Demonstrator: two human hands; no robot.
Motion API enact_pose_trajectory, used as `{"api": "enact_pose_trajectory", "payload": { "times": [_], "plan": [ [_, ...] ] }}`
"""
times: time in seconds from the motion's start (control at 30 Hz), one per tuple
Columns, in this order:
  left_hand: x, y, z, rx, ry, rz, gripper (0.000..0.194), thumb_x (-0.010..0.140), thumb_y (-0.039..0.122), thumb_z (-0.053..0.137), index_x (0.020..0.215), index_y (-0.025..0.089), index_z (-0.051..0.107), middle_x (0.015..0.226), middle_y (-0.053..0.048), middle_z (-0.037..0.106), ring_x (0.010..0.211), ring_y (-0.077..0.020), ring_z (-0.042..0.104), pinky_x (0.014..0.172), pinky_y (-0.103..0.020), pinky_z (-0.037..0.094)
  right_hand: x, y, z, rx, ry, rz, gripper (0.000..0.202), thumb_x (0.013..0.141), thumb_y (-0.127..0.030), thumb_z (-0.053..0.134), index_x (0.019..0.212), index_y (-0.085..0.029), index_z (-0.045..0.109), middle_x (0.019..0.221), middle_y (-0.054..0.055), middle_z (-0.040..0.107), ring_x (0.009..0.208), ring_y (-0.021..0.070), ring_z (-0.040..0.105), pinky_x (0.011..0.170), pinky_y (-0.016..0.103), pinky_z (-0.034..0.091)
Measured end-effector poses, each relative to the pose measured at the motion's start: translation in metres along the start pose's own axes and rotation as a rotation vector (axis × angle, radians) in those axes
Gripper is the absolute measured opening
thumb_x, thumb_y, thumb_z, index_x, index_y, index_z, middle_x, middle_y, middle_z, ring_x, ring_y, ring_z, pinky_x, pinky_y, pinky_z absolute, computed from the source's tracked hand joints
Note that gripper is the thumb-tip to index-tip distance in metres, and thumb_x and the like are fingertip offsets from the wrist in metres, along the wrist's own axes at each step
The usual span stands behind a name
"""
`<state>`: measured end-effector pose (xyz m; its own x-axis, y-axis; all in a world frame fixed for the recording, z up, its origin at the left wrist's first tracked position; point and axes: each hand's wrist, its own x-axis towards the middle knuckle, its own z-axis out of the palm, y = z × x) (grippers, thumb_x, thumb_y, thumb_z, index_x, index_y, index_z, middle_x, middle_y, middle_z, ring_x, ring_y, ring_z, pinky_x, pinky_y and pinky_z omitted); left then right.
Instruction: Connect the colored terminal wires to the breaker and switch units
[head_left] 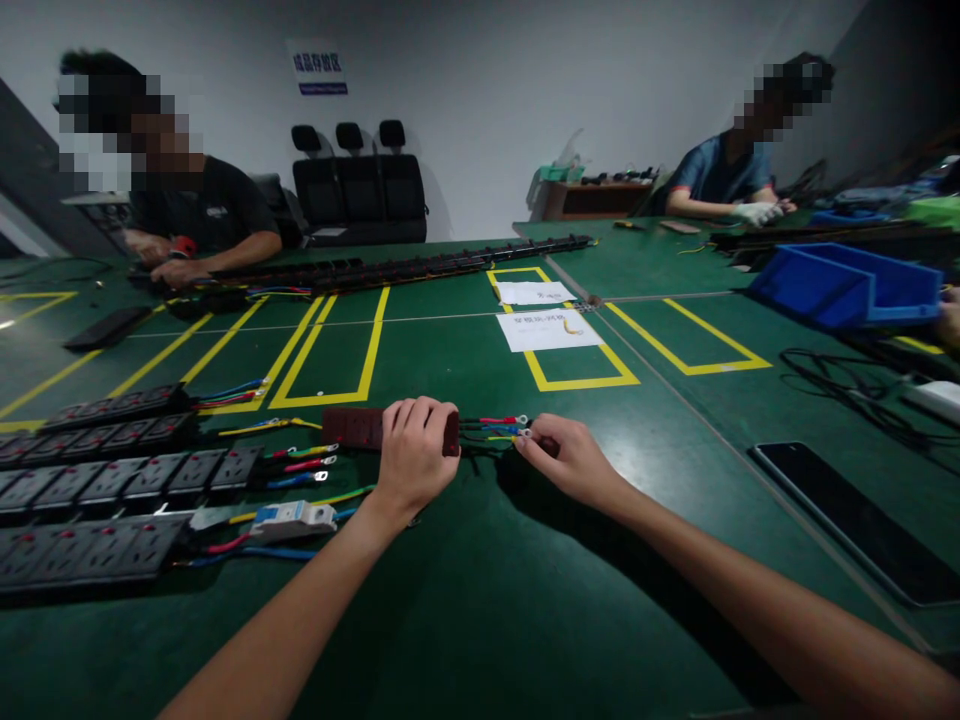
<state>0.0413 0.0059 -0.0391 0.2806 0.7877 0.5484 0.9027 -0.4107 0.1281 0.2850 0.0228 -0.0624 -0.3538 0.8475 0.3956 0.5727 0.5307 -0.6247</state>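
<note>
My left hand [418, 450] is wrapped over the right end of a dark red-brown strip [351, 428] lying on the green table. Red, blue and yellow-green wires [491, 424] tipped with metal ring terminals come out of the strip's right end. The fingertips of my right hand [568, 456] pinch one of these wires by its ring terminal [523, 435]. Something small and dark brown shows at the curled fingers of that hand; I cannot make it out. Left of my left hand lie black socket strips [142, 480] with ring-tipped wires, and a white circuit breaker [294, 520] is wired to the nearest one.
A phone [855, 520] lies at the right, near black cables [840, 395] and a blue bin [847, 285]. Paper sheets [547, 332] rest on yellow-taped outlines. Long black strips [420, 262] lie across the table. Two people sit opposite; another person's hand shows at the right edge.
</note>
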Motion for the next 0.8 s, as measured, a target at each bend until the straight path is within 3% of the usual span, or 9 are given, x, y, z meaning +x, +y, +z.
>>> {"api": "enact_pose_trajectory", "payload": {
  "times": [0.37,0.8],
  "plan": [
    [-0.0001,0.0006,-0.0019,-0.004,-0.006,-0.018,0.033,0.078,0.014,0.064,0.111,0.019,0.064,0.103,-0.009,0.066,0.101,-0.0291,0.059,0.096,-0.046,0.043,-0.0002,-0.0012,-0.0058,0.066,-0.032,-0.006,0.026,0.095,-0.034,0.056,0.073,-0.021,0.060,0.067,-0.001,0.054,0.058,0.0138,0.049,0.056,0.027,0.035],
    [-0.0007,0.0018,-0.0024,-0.008,-0.005,-0.027,0.031,0.080,0.015,0.063,0.111,0.019,0.065,0.103,-0.009,0.066,0.101,-0.0286,0.059,0.097,-0.046,0.044,-0.0013,-0.0037,-0.0071,0.076,0.005,-0.049,0.029,0.093,-0.030,0.055,0.065,-0.021,0.055,0.062,-0.001,0.053,0.056,0.0139,0.049,0.054,0.028,0.034]
  ]
}}
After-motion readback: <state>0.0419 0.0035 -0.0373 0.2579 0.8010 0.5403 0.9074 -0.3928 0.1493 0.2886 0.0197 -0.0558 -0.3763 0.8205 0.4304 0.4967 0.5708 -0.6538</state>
